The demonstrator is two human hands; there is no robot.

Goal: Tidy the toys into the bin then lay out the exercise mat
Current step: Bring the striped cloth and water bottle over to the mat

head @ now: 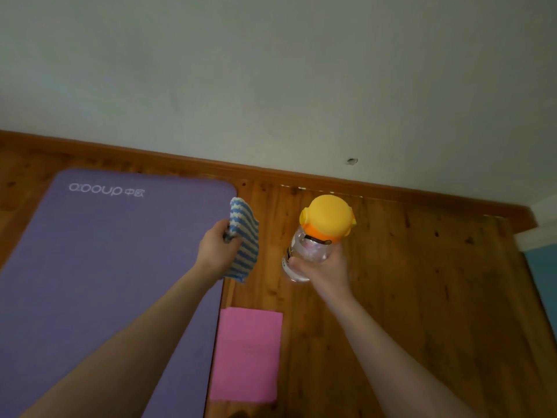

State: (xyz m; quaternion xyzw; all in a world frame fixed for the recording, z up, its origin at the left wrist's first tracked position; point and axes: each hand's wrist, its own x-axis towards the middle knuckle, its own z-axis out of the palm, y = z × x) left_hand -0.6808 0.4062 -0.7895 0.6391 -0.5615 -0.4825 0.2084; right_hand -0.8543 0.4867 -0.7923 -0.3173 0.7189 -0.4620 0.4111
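A purple exercise mat point(99, 267) lies flat on the wooden floor at the left, with white lettering near its far end. My left hand point(217, 248) is over the mat's right edge, shut on a folded blue-and-white striped cloth point(245, 239) that hangs down from it. To the right, my right hand point(324, 271) grips a clear water bottle point(310, 251) with a yellow-and-orange lid, held above the floor. No toys or bin are in view.
A pink folded cloth point(247, 354) lies on the wooden floor point(422, 297) just right of the mat, below my hands. A white wall point(271, 70) with a wooden skirting board runs across the back. A blue surface point(542, 273) shows at the far right.
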